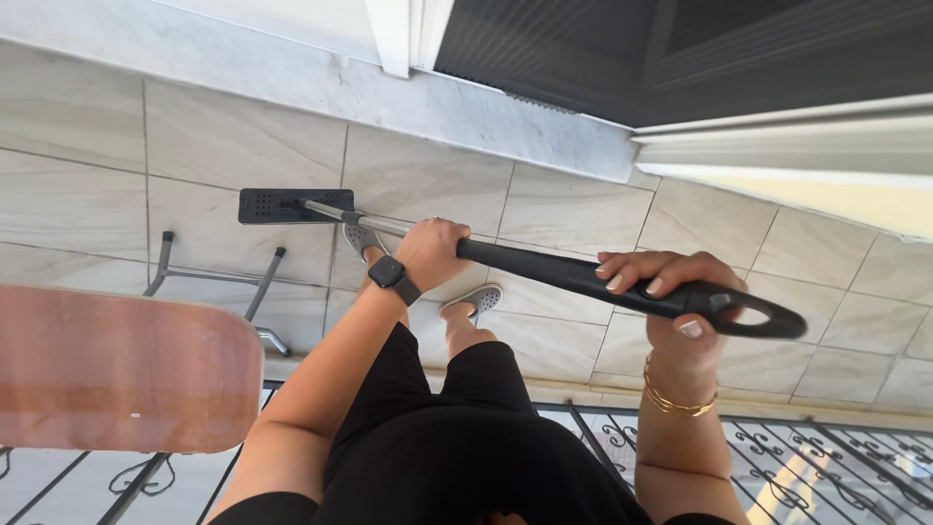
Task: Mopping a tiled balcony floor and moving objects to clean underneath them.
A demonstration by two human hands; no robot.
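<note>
I hold a flat mop with both hands. My left hand (432, 251), with a dark watch on its wrist, is closed round the mop pole where the metal shaft meets the black grip. My right hand (671, 292), gold bangles on the wrist, grips the black handle (559, 272) near its looped end (753, 316). The dark rectangular mop head (277, 205) lies flat on the pale floor tiles (233, 146) ahead of my feet in grey clogs (478, 298).
A reddish wooden chair seat (117, 365) on grey metal legs (160, 262) stands at the left. A dark doorway (583, 49) and a pale marble threshold (505, 107) lie ahead. Behind me runs a black wrought-iron railing (797, 457).
</note>
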